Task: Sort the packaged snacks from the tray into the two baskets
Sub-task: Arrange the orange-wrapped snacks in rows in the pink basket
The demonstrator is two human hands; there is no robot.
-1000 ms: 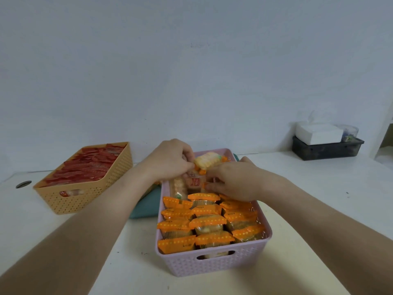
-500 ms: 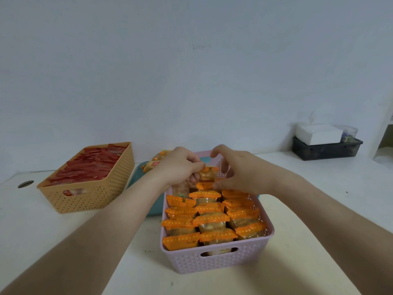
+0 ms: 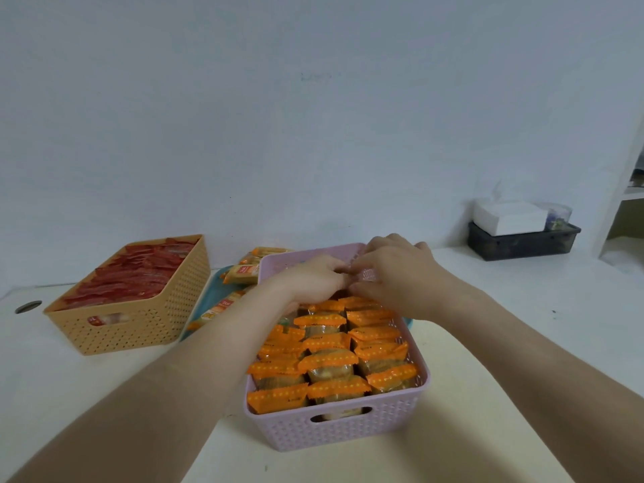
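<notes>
A lilac basket (image 3: pixel 334 432) stands in front of me, packed with rows of orange-topped snack packets (image 3: pixel 327 360). My left hand (image 3: pixel 313 278) and my right hand (image 3: pixel 395 271) meet over its far end with the fingers curled down onto the back row. The fingertips and whatever lies under them are hidden. To the left, a tan basket (image 3: pixel 132 329) is full of red packets (image 3: pixel 139 273). Between the two baskets lies a teal tray (image 3: pixel 209 291) with a few orange-and-white snack packs (image 3: pixel 244 272) on it.
A black box (image 3: pixel 519 242) with a white tissue pack (image 3: pixel 508 216) on top sits at the back right by the wall. A white shelf unit (image 3: pixel 627 203) stands at the far right. A round cable hole (image 3: pixel 28 306) is in the tabletop at far left.
Both hands have moved further toward the basket's back wall and closed together. The orange packet seen at the fingertips earlier is now covered, and more of the tray shows.
</notes>
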